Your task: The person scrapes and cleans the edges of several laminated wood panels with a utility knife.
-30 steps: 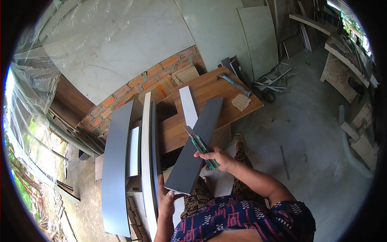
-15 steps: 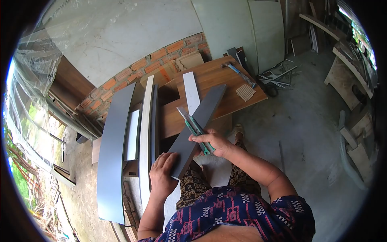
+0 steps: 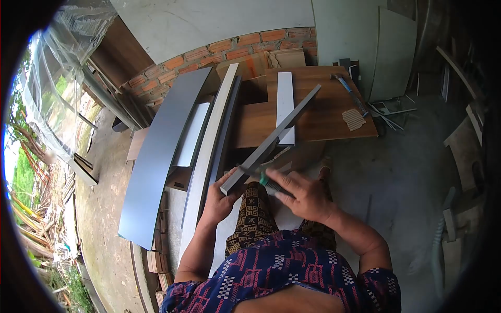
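My left hand (image 3: 216, 202) is closed around the near end of a long dark grey board (image 3: 276, 136), which is turned up on its narrow edge. The board's far end reaches out over a brown wooden panel (image 3: 323, 109). In my right hand (image 3: 308, 197) is a green-handled utility knife (image 3: 264, 179), partly hidden by the fingers and smeared by motion. Its blade end points left and overlaps the board's side near my left hand. A narrow white strip (image 3: 285, 96) lies on the brown panel, crossed by the board in this view.
On the brown panel's right side lie a hammer (image 3: 350, 93) and a piece of corrugated cardboard (image 3: 354, 119). To the left are a large grey panel (image 3: 164, 151) and a long pale strip (image 3: 211, 151). Thin scraps (image 3: 389, 116) litter the floor by the wall.
The board has turned from its broad face onto its edge. My left hand has shifted from on top to around its end, and the knife has swung down and left to the board's side.
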`<state>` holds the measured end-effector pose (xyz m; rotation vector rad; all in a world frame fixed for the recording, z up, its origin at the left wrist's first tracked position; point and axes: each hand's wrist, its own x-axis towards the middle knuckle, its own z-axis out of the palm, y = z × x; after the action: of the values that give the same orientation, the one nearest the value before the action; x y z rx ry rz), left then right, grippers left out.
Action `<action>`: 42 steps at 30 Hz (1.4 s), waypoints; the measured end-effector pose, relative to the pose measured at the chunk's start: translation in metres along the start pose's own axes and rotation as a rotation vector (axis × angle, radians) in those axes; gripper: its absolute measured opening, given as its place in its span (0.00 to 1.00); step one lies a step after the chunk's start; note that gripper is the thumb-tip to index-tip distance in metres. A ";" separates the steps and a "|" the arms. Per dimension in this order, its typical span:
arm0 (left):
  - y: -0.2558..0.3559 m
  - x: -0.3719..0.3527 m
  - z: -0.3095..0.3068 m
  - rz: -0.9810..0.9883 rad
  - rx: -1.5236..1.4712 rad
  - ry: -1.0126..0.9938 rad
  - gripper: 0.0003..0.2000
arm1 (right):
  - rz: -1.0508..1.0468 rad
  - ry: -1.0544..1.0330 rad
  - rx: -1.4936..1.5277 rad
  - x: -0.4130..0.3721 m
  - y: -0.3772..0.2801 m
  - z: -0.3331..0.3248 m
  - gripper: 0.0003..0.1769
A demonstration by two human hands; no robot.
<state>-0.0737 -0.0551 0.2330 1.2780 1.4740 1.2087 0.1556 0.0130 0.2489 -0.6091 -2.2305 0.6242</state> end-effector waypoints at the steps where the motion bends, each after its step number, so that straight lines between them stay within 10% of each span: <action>1: 0.000 0.001 -0.001 0.008 0.009 -0.007 0.26 | -0.028 -0.042 -0.060 -0.002 -0.003 0.004 0.33; 12: -0.004 -0.001 -0.005 -0.060 -0.064 -0.032 0.26 | -0.152 -0.024 -0.237 0.002 0.011 0.022 0.36; 42: -0.022 -0.007 0.000 -0.118 -0.143 0.029 0.24 | 0.701 0.131 -0.696 0.086 0.294 -0.068 0.32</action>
<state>-0.0773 -0.0631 0.2110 1.0674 1.4364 1.2353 0.2219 0.3068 0.1611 -1.7656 -2.0541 0.0872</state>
